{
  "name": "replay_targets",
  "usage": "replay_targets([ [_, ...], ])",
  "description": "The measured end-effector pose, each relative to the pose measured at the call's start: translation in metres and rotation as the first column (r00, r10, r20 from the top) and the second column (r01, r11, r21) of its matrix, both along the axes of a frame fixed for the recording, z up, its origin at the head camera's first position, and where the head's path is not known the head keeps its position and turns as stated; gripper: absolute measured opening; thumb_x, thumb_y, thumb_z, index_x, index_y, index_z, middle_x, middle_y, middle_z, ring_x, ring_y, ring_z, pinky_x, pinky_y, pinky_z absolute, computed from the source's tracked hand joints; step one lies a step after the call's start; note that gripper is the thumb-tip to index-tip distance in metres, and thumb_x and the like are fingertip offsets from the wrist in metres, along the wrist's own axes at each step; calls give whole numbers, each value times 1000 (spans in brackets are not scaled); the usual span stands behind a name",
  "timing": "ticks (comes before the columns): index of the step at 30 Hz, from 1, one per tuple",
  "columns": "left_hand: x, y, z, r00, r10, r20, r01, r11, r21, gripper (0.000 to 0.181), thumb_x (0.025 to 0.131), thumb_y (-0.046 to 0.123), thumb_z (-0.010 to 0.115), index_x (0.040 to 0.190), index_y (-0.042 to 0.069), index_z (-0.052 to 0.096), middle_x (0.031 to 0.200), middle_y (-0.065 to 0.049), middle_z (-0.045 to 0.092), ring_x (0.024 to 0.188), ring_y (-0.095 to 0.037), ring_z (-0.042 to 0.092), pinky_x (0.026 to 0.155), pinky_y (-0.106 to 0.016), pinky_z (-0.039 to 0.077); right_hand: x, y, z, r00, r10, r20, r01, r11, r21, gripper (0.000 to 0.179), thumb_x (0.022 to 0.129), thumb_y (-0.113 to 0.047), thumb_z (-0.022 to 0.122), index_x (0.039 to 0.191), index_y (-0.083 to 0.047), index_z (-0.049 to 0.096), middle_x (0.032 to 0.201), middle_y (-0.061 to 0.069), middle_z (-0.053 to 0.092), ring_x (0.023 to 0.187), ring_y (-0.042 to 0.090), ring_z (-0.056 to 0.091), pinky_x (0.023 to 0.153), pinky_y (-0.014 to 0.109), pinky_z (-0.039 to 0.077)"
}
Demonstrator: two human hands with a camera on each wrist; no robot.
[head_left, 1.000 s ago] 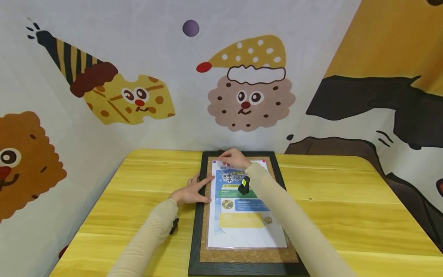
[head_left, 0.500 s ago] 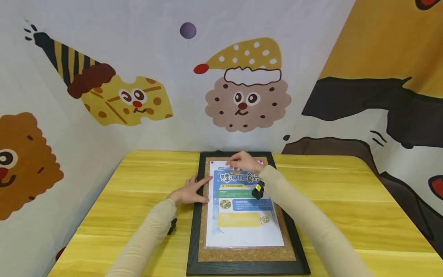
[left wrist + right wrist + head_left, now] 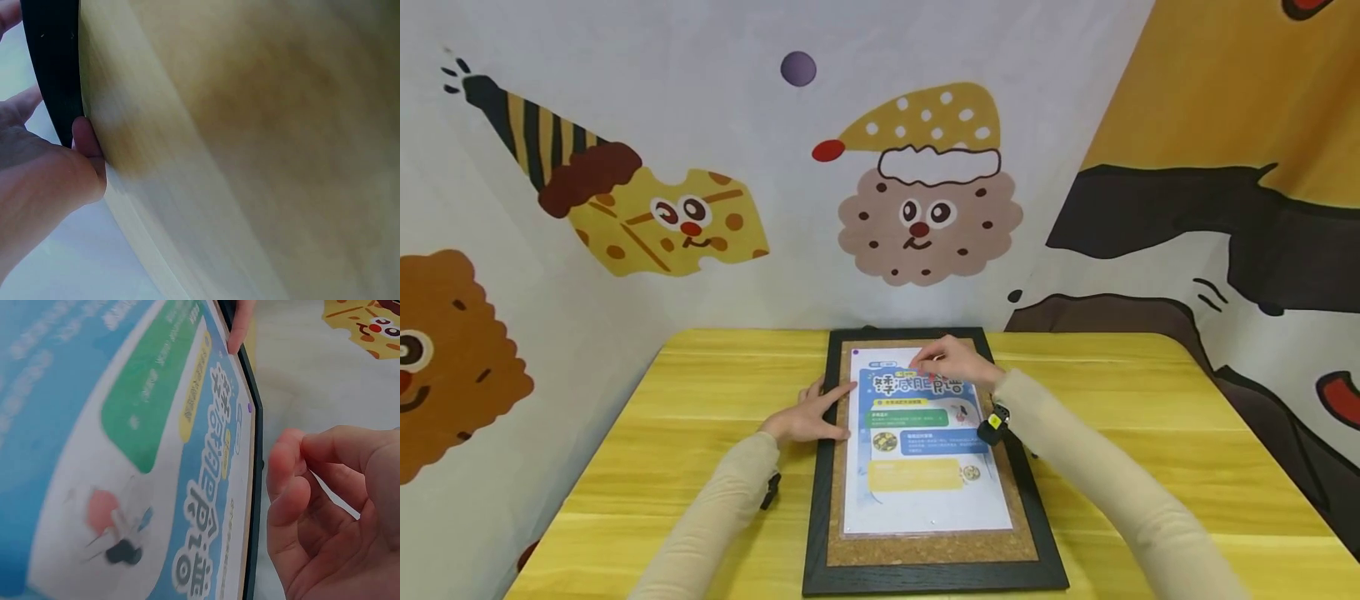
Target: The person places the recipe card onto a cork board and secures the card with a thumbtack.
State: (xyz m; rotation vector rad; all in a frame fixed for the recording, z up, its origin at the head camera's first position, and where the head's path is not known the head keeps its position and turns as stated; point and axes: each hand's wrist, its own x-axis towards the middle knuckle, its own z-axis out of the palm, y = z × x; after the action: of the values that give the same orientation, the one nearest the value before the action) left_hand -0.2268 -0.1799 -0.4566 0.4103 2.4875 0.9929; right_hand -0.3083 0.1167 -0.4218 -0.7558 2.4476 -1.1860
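A printed poster [image 3: 925,504] in a clear sleeve lies on a cork board [image 3: 936,548] with a black frame [image 3: 936,578]. A purple pin [image 3: 855,352] marks its upper left corner. Spread over the left side of the frame, my left hand [image 3: 805,419] rests its straight thumb and index finger near the sheet's edge; another finger [image 3: 86,136] touches the frame's outer side. Above the poster's upper part is my right hand [image 3: 958,360], fingers curled and thumb touching the index finger [image 3: 286,453]. Nothing shows between them. The poster's upper right corner is hidden by this hand.
The board lies on a yellow wood-grain table [image 3: 1150,450]. Behind it rises a white wall covering [image 3: 737,100] printed with cartoon food figures. A black wrist camera [image 3: 995,423] sits below the right cuff.
My right hand has moved right along the poster's top, away from the upper left corner; it covers the pink pin at the upper right. The left hand stays at the frame.
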Motion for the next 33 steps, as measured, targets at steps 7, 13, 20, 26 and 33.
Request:
replay_targets([
  [7, 0, 1, 2, 1000, 3, 0, -3, 1000, -5, 86, 85, 31, 74, 155, 26, 25, 158, -23, -10, 141, -47, -2, 100, -71, 20, 11, 19, -2, 1000, 17, 4, -17, 1000, -5, 20, 95, -10, 61, 107, 1, 72, 93, 12, 67, 72, 31, 58, 59, 34, 47],
  [13, 1, 1, 3, 1000, -5, 2, 5, 1000, -3, 85, 85, 30, 73, 155, 26, 24, 157, -24, -10, 141, -47, -4, 100, -71, 19, 23, 37, -2, 999, 35, 5, -35, 999, 18, 19, 95, -11, 62, 106, 1, 72, 94, 6, 67, 72, 28, 60, 59, 30, 46],
  [20, 1, 1, 5, 1000, -1, 13, 1, 1000, 10, 86, 85, 29, 73, 155, 24, 24, 157, -24, -11, 140, -48, -7, 100, -72, 16, 33, 53, -2, 998, 55, -15, -54, 998, 24, 19, 94, -9, 61, 104, 2, 72, 84, 9, 65, 67, 32, 57, 50, 23, 39],
  [26, -1, 1, 3, 1000, 1, 17, -1, 1000, 2, 86, 85, 30, 73, 155, 26, 24, 157, -24, -11, 140, -48, -7, 100, -72, 15, 41, 70, -2, 998, 60, -3, -59, 998, 37, 19, 95, -9, 60, 105, 3, 71, 80, 13, 65, 64, 33, 56, 50, 23, 41],
  [33, -1, 1, 2, 1000, 3, 13, -3, 1000, -3, 86, 84, 31, 74, 155, 25, 24, 157, -25, -10, 140, -49, -5, 100, -72, 15, 49, 92, -2, 998, 59, -16, -58, 997, 43, 21, 96, -10, 60, 105, 5, 70, 79, 13, 65, 62, 28, 56, 49, 23, 41],
])
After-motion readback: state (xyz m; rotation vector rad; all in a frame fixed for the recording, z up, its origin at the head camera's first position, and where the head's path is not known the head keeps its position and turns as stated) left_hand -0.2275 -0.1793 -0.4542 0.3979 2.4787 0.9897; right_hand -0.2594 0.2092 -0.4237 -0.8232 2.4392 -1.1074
